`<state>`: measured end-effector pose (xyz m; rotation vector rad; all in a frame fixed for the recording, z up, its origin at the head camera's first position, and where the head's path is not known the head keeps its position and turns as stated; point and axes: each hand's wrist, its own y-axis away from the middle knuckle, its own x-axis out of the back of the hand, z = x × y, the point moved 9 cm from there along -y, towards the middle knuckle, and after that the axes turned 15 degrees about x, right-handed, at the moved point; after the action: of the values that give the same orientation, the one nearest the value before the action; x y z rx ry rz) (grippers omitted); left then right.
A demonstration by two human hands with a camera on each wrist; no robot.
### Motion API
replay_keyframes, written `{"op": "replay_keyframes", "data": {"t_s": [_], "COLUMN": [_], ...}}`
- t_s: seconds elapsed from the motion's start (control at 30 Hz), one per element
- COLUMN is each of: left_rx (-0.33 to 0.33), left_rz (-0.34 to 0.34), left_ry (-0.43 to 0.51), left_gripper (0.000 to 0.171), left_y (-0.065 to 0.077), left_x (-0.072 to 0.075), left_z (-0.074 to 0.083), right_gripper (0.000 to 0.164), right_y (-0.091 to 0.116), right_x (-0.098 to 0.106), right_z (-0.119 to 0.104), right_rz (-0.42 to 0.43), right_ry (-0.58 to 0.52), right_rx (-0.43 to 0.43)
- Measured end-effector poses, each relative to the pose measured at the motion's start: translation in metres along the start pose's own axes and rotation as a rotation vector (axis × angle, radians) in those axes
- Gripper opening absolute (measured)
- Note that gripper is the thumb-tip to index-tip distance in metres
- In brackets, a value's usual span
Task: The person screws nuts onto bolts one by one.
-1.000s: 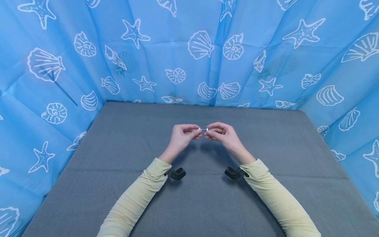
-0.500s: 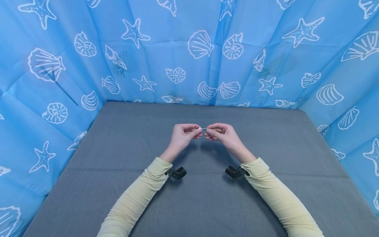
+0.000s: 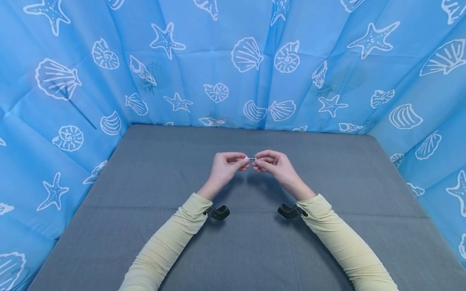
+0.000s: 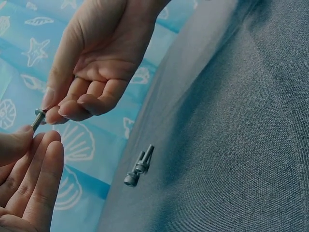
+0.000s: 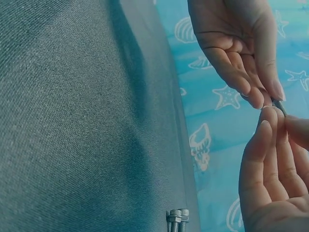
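Observation:
Between both hands is a small metal bolt [image 4: 36,122], its threaded shank lying roughly level across the gap. My left hand [image 3: 223,166] pinches one end between thumb and fingers, with the other fingers loosely bent. At the opposite end my right hand [image 3: 277,165] pinches by a wider ring-like part, whether nut, washer or head I cannot tell. The fingertips cover much of both ends. Below the hands, in the left wrist view, two more bolts [image 4: 141,166] lie side by side; bolts [image 5: 178,218] also show at the right wrist view's bottom edge.
A grey cloth-covered table [image 3: 251,250] stretches beneath the hands. Blue curtains [image 3: 233,60] printed with shells and starfish enclose its back and sides. A dark wrist mount [image 3: 218,212] sticks out from the left sleeve, and a matching mount [image 3: 289,211] from the right.
The right fingertips shift slightly about the bolt's right end, and the bright part there looks different. Both hands stay in nearly the same place, still holding the bolt.

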<state>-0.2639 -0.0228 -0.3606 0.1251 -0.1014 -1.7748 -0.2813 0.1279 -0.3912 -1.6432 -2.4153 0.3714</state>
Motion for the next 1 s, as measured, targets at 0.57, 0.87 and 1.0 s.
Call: {"op": "replay_keyframes", "data": {"t_s": [0.57, 0.87, 1.0], "left_rx": [-0.012, 0.004, 0.000], "left_rz": [0.009, 0.021, 0.013], "left_ry": [0.000, 0.001, 0.017], "left_gripper": [0.018, 0.019, 0.020], "left_y": [-0.0018, -0.0019, -0.0030], "left_x": [0.0002, 0.0010, 0.0005], "left_z": [-0.0024, -0.0041, -0.0047], "right_gripper": [0.032, 0.031, 0.033], "right_y": [-0.0014, -0.0021, -0.0024], "right_x": [-0.0001, -0.0010, -0.0002], "right_z": [0.0026, 0.0017, 0.0036], "right_rz": [0.008, 0.005, 0.004], "right_ry": [0.043, 0.017, 0.059], "right_rx": [-0.013, 0.008, -0.017]}}
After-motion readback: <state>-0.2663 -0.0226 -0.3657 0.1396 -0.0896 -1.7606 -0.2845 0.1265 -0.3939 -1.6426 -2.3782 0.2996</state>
